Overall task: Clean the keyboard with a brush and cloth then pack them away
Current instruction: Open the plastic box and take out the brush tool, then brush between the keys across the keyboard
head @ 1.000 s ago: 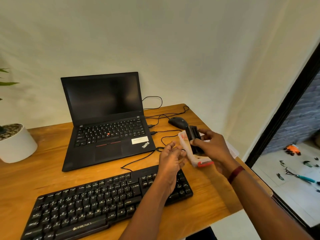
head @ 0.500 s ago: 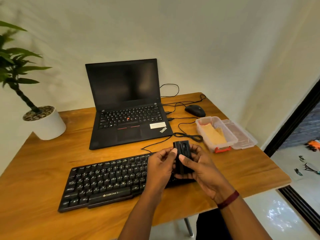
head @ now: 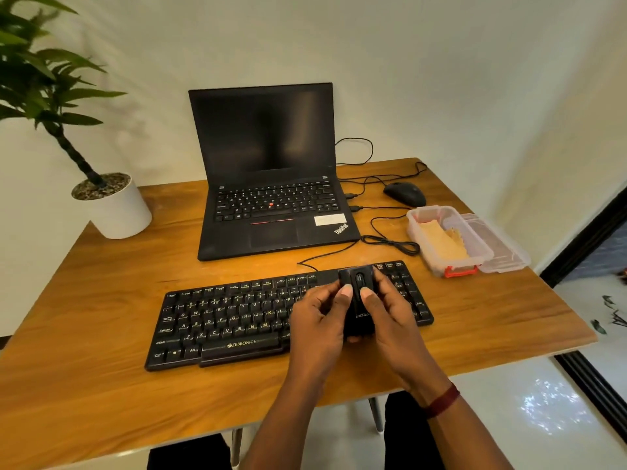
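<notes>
A black Zebronics keyboard (head: 237,320) lies across the front of the wooden table (head: 84,334). Both my hands hold a small black brush case (head: 359,300) just above the keyboard's right part. My left hand (head: 319,320) grips its left side with the thumb on top. My right hand (head: 390,313) grips its right side, thumb beside the case's oval slider. No bristles show. A tan cloth (head: 444,244) lies inside a clear plastic box (head: 417,228) with a red latch at the right.
An open black laptop (head: 271,184) stands behind the keyboard. A black mouse (head: 405,193) and loose cables (head: 390,242) lie right of it. The box's clear lid (head: 498,249) rests beside the box. A potted plant (head: 112,205) stands far left.
My right hand carried the black brush case from the plastic box to above the keyboard, where my left hand took hold of it too. The view swung left and down.
</notes>
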